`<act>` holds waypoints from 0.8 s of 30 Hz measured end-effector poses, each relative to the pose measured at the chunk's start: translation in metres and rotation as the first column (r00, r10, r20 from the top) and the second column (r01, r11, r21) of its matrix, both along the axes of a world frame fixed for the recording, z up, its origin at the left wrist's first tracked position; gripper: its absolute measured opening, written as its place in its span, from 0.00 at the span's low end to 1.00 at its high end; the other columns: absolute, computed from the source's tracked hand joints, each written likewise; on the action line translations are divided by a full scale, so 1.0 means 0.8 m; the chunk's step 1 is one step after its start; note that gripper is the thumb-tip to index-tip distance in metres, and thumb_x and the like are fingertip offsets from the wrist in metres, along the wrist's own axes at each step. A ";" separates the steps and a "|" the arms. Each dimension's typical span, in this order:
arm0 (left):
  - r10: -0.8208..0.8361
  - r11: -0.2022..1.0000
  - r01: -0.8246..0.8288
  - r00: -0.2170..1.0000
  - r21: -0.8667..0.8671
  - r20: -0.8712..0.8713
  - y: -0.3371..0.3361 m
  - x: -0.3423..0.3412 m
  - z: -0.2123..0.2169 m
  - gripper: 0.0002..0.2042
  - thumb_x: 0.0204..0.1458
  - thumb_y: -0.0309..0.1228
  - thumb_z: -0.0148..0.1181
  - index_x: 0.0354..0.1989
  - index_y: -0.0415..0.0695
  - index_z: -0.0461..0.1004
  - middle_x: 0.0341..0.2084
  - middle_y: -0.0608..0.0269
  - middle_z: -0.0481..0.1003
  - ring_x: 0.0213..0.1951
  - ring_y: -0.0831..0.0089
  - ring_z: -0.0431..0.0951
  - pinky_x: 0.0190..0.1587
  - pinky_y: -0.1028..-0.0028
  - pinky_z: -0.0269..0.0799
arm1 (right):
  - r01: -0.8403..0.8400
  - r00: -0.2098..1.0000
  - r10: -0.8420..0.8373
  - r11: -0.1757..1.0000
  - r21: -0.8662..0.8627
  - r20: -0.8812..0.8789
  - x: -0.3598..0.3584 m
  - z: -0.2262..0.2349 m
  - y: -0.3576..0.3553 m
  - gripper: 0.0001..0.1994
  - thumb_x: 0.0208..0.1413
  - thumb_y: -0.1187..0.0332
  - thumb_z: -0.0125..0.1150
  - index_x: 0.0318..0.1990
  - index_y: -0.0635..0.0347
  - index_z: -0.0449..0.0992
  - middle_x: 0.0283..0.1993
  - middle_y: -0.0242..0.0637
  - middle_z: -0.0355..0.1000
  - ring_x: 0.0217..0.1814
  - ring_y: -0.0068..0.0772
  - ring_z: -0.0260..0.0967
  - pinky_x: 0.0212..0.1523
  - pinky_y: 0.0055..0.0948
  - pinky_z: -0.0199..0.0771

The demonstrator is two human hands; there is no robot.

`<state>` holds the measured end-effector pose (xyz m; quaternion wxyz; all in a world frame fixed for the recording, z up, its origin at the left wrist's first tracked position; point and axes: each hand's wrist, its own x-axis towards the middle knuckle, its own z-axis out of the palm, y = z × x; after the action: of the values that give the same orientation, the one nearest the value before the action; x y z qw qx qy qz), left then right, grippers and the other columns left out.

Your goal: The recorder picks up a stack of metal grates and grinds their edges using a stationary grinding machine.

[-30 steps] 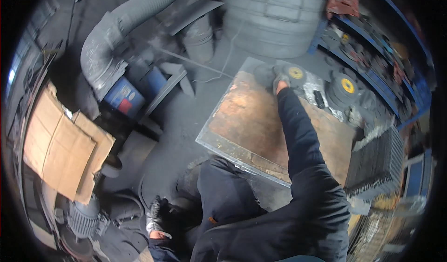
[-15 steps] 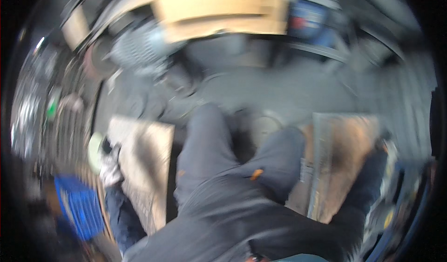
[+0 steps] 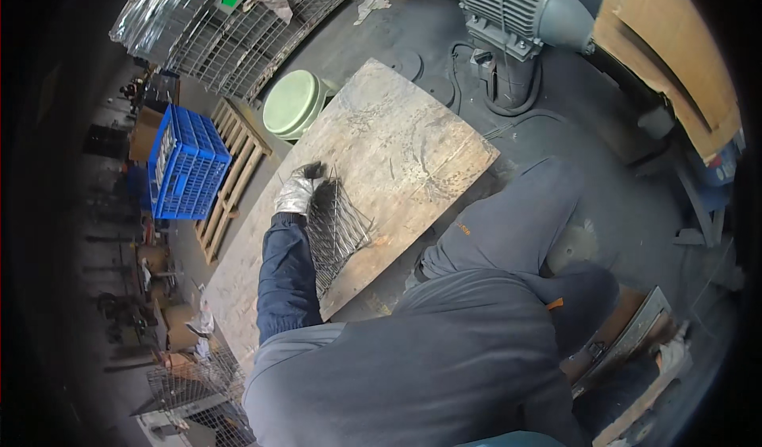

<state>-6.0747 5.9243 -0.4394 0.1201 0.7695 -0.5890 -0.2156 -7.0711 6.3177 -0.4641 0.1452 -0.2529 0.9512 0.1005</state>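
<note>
My left hand (image 3: 298,191), in a pale glove with dark fingertips, rests on a large worn wooden board (image 3: 405,133) to my left. Its fingers curl at the upper end of a bunch of thin metal rods (image 3: 341,225) spread on that board; part of the bunch is hidden by my sleeve. Down at the far right, my right hand (image 3: 675,352), also gloved, is beside the edge of a second board (image 3: 627,340). Blur and the picture's rim hide what its fingers do.
A pale green bucket (image 3: 290,104) stands behind the board. Left of it, a blue crate (image 3: 190,165) sits by a wooden pallet (image 3: 230,185). Wire cages (image 3: 246,42) line the back left. A grey electric motor (image 3: 508,6) and cardboard (image 3: 675,58) are ahead, with cables on the floor.
My view has swung to the left, so the left board, bucket and crate now show larger. My left hand has moved from near the bucket onto the rods.
</note>
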 end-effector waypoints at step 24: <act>-0.121 0.966 0.190 0.931 -0.175 0.343 0.004 -0.009 0.010 0.13 0.51 0.39 0.66 0.41 0.46 0.83 0.39 0.53 0.82 0.48 0.55 0.80 0.65 0.58 0.64 | 0.532 0.824 0.243 -0.022 -0.847 0.512 0.185 -0.113 -0.268 0.18 0.65 0.66 0.62 0.61 0.59 0.74 0.59 0.44 0.75 0.57 0.38 0.74 0.55 0.34 0.75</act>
<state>-6.0822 5.9275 -0.4311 0.0812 0.7288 -0.6792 -0.0308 -6.9230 6.1033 -0.5541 0.1872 -0.1859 0.6716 -0.6924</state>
